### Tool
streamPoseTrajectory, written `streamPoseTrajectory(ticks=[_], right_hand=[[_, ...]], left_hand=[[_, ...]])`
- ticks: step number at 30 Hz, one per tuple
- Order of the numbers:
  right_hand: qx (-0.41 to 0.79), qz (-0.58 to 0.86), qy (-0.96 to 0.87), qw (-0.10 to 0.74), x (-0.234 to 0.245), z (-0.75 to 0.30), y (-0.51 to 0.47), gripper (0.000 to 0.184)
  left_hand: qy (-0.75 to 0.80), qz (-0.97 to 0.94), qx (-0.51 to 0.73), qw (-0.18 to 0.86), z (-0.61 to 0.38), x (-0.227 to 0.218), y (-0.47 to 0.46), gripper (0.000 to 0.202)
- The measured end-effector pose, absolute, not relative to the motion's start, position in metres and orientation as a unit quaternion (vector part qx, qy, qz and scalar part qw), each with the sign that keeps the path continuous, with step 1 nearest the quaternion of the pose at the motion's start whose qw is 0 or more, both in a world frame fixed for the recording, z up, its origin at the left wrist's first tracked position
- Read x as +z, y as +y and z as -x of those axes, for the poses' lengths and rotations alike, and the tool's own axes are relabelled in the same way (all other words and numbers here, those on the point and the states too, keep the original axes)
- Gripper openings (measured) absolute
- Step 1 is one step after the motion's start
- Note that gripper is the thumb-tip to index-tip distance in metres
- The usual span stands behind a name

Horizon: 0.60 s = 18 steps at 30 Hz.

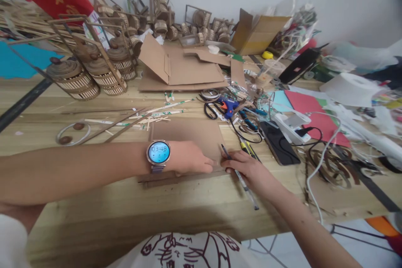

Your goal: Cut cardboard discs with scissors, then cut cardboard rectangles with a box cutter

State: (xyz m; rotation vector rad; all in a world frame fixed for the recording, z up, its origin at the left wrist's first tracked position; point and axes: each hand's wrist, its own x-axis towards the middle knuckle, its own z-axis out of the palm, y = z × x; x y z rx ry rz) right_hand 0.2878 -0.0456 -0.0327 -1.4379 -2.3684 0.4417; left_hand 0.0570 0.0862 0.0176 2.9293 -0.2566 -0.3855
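Observation:
A flat brown cardboard sheet point(188, 134) lies on the wooden table point(125, 209) in front of me. My left hand point(188, 158), with a round watch on its wrist, presses a thin dark strip point(176, 178) down along the sheet's near edge, fingers together and flat. My right hand point(248, 167) is closed round a slim metal knife or pen-like tool point(240, 178). Its tip touches the cardboard just right of my left fingertips.
Scissors point(210, 111), a blue glue gun point(229, 106), a black phone point(279, 142), a white power strip point(290, 123) and cables lie right of the sheet. Folded cardboard point(179, 67) and slatted wooden models point(94, 71) stand behind. Thin sticks point(150, 115) lie to the left.

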Motion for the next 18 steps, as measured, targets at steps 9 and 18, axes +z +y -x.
streamPoseTrajectory(ticks=[9, 18], right_hand=[[0.143, 0.64, -0.638, 0.403, -0.024, -0.282, -0.083, 0.031], [0.209, 0.644, -0.558, 0.48, -0.034, -0.218, -0.097, 0.017]], left_hand=[[-0.094, -0.971, -0.19, 0.113, -0.072, 0.016, 0.097, 0.067], [-0.079, -0.969, -0.205, 0.117, -0.079, 0.01, 0.098, 0.064]])
